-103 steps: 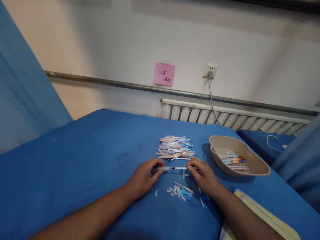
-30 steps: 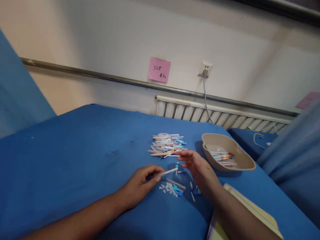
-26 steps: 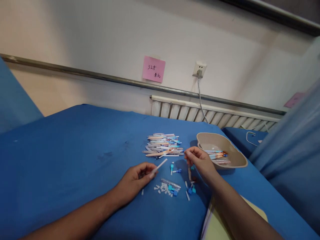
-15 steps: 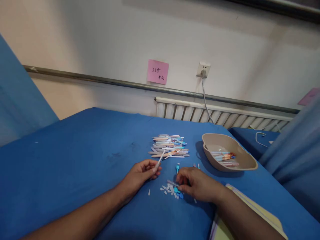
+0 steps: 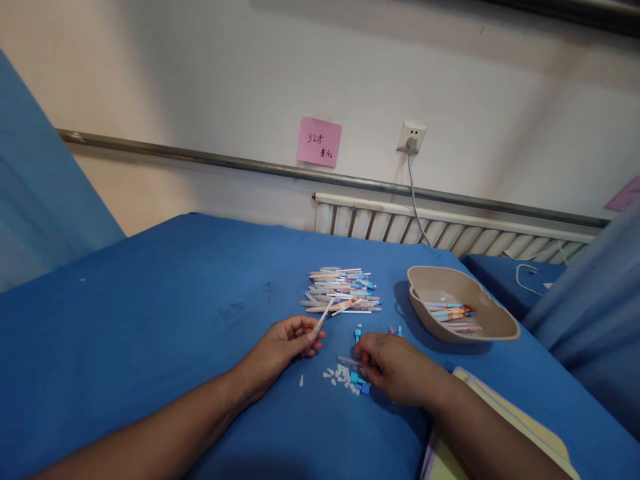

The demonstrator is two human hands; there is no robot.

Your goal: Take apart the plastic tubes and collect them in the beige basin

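My left hand (image 5: 285,343) pinches a thin white pen refill (image 5: 323,315) that points up and away toward the pile of pen parts (image 5: 343,291). My right hand (image 5: 387,367) lies palm down on the blue cloth, fingertips closed over the small heap of white and blue caps (image 5: 345,378) and a clear tube (image 5: 349,361). What those fingers hold is hidden. A blue cap piece (image 5: 358,331) stands just beyond the right hand.
A beige tray (image 5: 493,323) with a few finished pens (image 5: 453,315) sits to the right. A yellow-edged pad (image 5: 520,420) lies under my right forearm. One white tip (image 5: 301,381) lies loose near the left wrist. Behind are a radiator, wall socket, pink note.
My right hand came back from near the tray and dropped onto the cap heap. My left hand kept the refill and tilted it upward toward the pile.
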